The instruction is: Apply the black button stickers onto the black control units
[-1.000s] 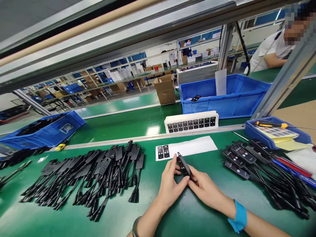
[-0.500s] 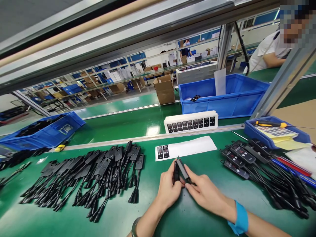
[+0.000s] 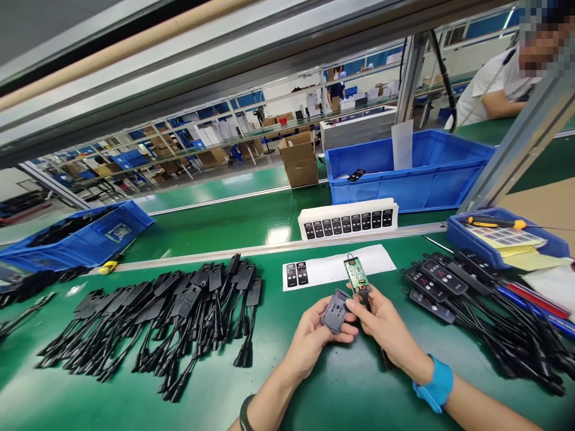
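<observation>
My left hand (image 3: 314,329) grips a dark plastic housing cover (image 3: 336,311), its hollow inner side facing up. Between the fingers of my right hand (image 3: 381,320) is an opened controller (image 3: 357,274), showing a green circuit board with a small display and a cable hanging down below. My right thumb reaches over to the cover's edge. Behind both hands lies a white label sheet (image 3: 326,273) with two black labels (image 3: 297,275) at its left end. The controller's top overlaps the sheet in view.
Many black cabled controllers (image 3: 179,305) lie to the left, and labelled ones (image 3: 438,284) to the right. A label stack (image 3: 348,219) stands behind the sheet. Blue bins (image 3: 404,185) stand at the back, and a small blue tray (image 3: 498,236) holds a screwdriver (image 3: 496,222). A person (image 3: 494,90) sits back right.
The controller, held narrow between both hands before, is now apart: the cover has turned in my left hand, and my right hand has lifted the circuit board part up and right.
</observation>
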Action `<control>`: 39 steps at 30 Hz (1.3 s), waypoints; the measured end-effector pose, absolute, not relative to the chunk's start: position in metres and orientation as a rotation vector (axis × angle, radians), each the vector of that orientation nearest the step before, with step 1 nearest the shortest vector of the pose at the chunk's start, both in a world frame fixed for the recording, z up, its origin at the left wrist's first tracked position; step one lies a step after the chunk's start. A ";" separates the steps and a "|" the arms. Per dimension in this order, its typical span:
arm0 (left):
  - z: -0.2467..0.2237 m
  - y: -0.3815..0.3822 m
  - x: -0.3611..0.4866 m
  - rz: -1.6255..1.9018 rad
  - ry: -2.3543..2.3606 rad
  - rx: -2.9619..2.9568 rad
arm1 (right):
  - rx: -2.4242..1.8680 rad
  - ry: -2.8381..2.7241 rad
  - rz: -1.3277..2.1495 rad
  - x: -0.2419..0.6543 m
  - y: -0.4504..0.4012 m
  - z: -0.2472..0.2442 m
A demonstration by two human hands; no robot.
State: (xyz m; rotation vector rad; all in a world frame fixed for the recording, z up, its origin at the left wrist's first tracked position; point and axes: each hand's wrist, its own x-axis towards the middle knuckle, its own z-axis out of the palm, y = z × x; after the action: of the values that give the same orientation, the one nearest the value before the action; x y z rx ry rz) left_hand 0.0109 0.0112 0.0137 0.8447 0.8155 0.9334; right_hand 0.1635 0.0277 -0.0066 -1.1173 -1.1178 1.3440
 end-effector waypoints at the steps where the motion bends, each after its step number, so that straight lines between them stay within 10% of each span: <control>1: 0.014 0.011 0.011 0.917 0.803 0.840 | -1.117 -1.129 1.332 0.164 0.028 -0.007; 39: 0.005 0.017 0.006 0.891 0.844 0.698 | -1.031 -1.164 1.367 0.166 0.020 0.002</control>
State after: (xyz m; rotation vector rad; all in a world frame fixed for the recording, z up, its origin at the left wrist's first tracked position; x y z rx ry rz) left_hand 0.0060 0.0165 0.0047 0.6976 0.8440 0.8915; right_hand 0.1658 0.0201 0.0018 -1.0308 -1.1643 1.3674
